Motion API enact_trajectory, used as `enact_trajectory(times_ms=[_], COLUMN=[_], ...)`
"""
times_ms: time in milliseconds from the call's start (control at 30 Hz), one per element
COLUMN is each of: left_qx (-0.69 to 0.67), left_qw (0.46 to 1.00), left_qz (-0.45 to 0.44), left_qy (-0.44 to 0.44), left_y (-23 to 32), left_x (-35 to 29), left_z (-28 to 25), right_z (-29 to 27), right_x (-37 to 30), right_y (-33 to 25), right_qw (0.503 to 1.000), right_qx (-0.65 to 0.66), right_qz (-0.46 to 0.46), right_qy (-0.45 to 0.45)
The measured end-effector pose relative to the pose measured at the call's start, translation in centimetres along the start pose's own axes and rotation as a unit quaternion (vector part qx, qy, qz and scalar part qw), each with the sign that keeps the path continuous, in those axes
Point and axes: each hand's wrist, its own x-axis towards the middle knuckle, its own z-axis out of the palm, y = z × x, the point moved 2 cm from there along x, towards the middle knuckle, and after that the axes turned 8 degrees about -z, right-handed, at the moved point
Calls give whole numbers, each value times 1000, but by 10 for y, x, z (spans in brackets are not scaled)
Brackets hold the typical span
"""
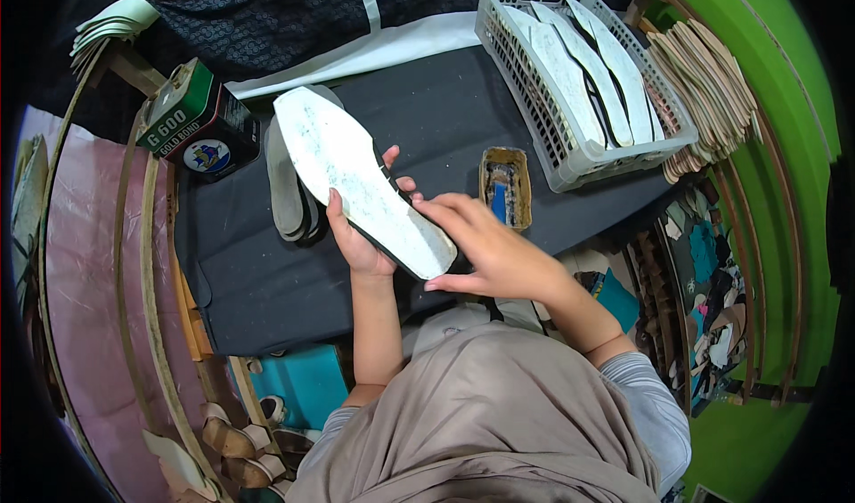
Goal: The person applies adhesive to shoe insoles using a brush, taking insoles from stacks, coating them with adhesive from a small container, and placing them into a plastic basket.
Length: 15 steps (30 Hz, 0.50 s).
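Note:
A long shoe sole [343, 151] with a white, speckled upper face and a black edge is tilted above the table. My left hand [363, 246] grips it from below, thumb on the near edge and fingertips showing past the far edge. At the narrower heel end, my right hand [485, 246] holds the sole between its thumb and fingers. Behind the sole, a stack of grey soles [287, 196] lies on the dark table, partly covered by it. To the right of my hands sits a small, stained, open container [490, 166] with a blue object inside.
A translucent plastic crate [570, 171] with several white-faced soles stands at the back right. Beside it leans a row of beige sole-shaped pieces [708, 89]. A green and black metal can [236, 129] is at the back left. Dark cloth covers the table [258, 294].

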Motion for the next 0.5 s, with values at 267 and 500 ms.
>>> enact_trajectory(times_ms=[267, 500], left_qx=[-11, 0], left_qw=[993, 987], left_qz=[-101, -152], left_qy=[51, 60], left_y=[-20, -39], left_x=[2, -1], left_z=[-22, -35], right_z=[-12, -23], right_x=[-41, -41], right_y=[22, 54], right_qw=[976, 968], right_qx=[-196, -161], right_qz=[90, 56], right_qy=[-43, 184])
